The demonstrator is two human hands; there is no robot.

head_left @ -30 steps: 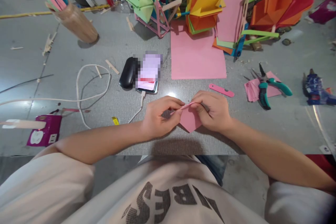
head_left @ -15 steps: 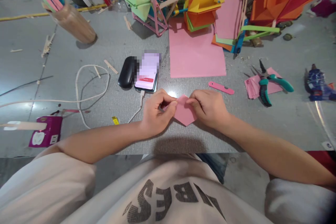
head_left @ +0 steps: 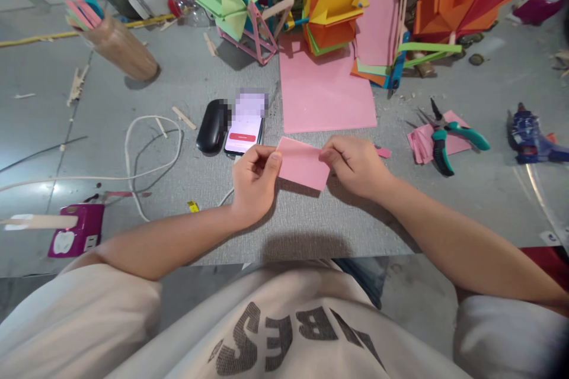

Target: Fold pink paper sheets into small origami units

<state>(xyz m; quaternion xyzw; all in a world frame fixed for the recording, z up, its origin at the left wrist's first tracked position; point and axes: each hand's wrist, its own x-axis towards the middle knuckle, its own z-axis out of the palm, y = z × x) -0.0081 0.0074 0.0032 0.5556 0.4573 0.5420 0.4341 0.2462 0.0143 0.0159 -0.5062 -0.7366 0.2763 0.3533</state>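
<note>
A small pink piece of paper point(head_left: 303, 166), four-sided and slightly tilted, is stretched between my two hands just above the grey table point(head_left: 288, 228). My left hand point(head_left: 258, 180) pinches its left edge between thumb and fingers. At the opposite edge, my right hand point(head_left: 355, 164) grips the paper the same way. Beyond it lie larger pink sheets point(head_left: 329, 100). A pink cutter point(head_left: 383, 152) is partly hidden behind my right hand. Near my left hand are a lit phone point(head_left: 243, 124) and a black case point(head_left: 213, 126).
Folded paper pinwheels point(head_left: 335, 6) stand along the back. Pliers point(head_left: 440, 136) rest on pink scraps at right, with a blue glue gun point(head_left: 531, 136) beyond. At left are a cup point(head_left: 120, 50) holding coloured strips, a white cable point(head_left: 127, 154) and a purple box point(head_left: 80, 231).
The pink paper has gone from a pointed shape to a flatter four-sided one. My left hand has shifted slightly left, and the view has turned a little.
</note>
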